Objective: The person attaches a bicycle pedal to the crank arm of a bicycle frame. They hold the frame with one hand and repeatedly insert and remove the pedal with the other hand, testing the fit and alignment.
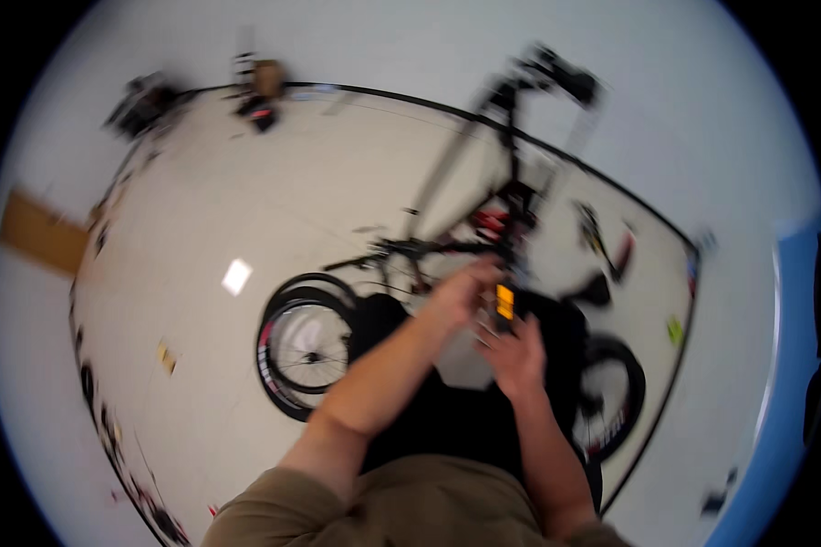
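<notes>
My left hand (462, 290) and my right hand (514, 351) meet in front of me over a bicycle. Between them is a small black tool with a yellow-orange part (504, 301); my right hand is closed around its lower end and my left hand's fingers touch its top. The picture is blurred, so the exact grip is unclear. The black bicycle frame (447, 246) hangs on a black repair stand (513, 137) just beyond my hands. One bicycle wheel (306, 346) lies on the floor to my left, another wheel (611, 401) to my right.
A pale floor (246, 210) runs to white walls with a dark baseboard. A brown box and dark objects (260, 91) stand at the far wall. A yellow-and-black tool (595, 232) and small items lie on the floor at right. A brown panel (41, 232) is at far left.
</notes>
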Motion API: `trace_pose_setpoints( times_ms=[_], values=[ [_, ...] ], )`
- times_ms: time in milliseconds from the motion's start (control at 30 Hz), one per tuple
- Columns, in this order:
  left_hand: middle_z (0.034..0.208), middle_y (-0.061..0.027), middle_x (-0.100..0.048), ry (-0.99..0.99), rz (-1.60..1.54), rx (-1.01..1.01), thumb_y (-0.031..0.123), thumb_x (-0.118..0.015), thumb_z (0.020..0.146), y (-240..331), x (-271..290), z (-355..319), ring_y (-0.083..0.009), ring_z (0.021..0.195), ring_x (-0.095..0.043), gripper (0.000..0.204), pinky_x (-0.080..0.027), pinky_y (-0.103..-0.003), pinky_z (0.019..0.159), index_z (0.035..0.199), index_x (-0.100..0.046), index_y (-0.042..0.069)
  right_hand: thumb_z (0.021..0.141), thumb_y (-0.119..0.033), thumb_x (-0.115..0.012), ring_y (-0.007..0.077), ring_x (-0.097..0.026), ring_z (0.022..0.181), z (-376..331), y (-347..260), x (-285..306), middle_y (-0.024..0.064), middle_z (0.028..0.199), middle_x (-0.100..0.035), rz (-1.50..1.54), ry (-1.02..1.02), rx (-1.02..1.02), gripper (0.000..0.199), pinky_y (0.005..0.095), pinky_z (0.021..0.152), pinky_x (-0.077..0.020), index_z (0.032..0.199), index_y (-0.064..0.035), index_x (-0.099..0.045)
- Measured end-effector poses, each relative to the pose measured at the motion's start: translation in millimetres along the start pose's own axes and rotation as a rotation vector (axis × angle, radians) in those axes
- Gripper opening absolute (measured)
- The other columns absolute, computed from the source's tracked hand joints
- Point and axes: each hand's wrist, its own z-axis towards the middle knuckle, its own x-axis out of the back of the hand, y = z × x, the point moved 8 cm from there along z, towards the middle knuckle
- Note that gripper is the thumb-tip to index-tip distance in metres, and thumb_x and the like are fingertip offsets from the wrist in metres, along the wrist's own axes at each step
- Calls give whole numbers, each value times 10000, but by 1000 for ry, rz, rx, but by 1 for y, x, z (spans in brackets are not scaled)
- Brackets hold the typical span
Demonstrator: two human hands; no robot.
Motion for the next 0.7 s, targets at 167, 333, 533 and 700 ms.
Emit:
trace_pose_setpoints(
  times_ms=[167, 333, 533, 700],
  values=[
    [1136, -117, -694, -97, -201, -10, 57, -604, 935, -3, -33, -17, -204, 1017, -658, 415, -483, -396, 960, 1342, -533, 87, 1028, -372, -495, 238, -633, 936, -9, -4, 1, 131, 1055, -663, 63, -159, -94, 362, 387, 845, -520, 1198, -60, -568],
    [1174, -119, -683, -107, -87, -4, 82, -598, 955, 10, -37, -29, -207, 1042, -650, 421, -475, -405, 978, 1368, -516, 88, 990, -264, -599, 214, -648, 824, -12, -8, 0, 99, 966, -668, 69, -127, -14, 259, 373, 768, -542, 1146, -57, -603],
    [1058, -73, -672, 41, 182, -52, 129, -644, 943, 33, -33, -47, -196, 973, -635, 361, -503, -354, 880, 1287, -555, 60, 948, -219, -671, 200, -646, 741, -7, -11, -2, 88, 932, -661, 29, -98, 36, 275, 380, 720, -546, 1128, -32, -579],
    [996, -49, -672, 98, 343, -86, 106, -683, 908, 42, -40, -44, -168, 900, -638, 310, -514, -342, 805, 1200, -599, 41, 905, -185, -723, 177, -625, 692, -6, -17, -1, 98, 899, -658, -12, -57, 64, 345, 361, 681, -530, 1162, -21, -563]
  ],
)
